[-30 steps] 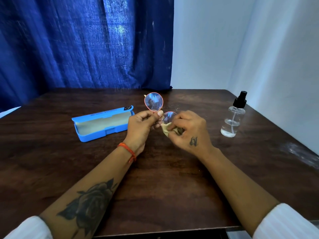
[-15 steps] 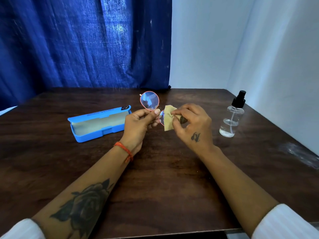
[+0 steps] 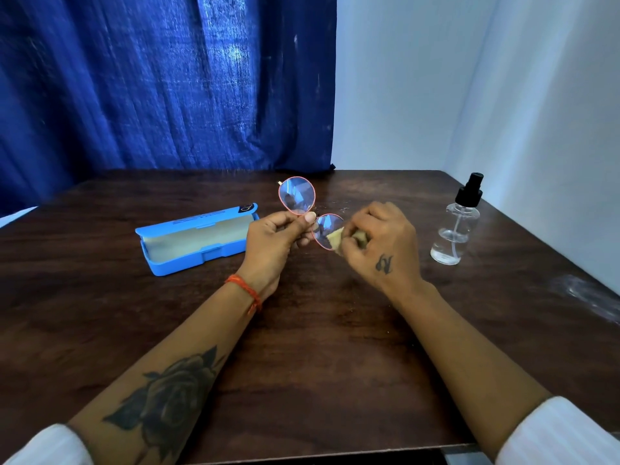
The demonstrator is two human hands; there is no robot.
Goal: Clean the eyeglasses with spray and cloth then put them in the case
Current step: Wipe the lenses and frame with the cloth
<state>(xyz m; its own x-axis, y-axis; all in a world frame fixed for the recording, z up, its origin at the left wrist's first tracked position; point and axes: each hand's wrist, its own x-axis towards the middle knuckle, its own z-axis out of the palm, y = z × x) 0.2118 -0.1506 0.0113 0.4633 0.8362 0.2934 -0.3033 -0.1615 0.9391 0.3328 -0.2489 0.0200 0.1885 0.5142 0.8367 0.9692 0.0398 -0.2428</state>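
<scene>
The eyeglasses [image 3: 310, 213] are pinched at the bridge by the left hand [image 3: 273, 241] above the table [image 3: 318, 347] so that the nearer lens is steadied for the cloth [image 3: 337, 237] gripped in the right hand [image 3: 382, 245], while the case [image 3: 198, 241] is kept open nearby for stowage.

Dark wood table [image 3: 318, 347], smooth, faintly glossy. Blue plastic case [image 3: 198, 241], matt pale lining. Clear glossy plastic bottle [image 3: 454, 229], black cap. Glasses [image 3: 297, 196]: thin pink rim, glossy lenses. Soft beige cloth [image 3: 335, 238]. Coarse blue curtain [image 3: 161, 82].
</scene>
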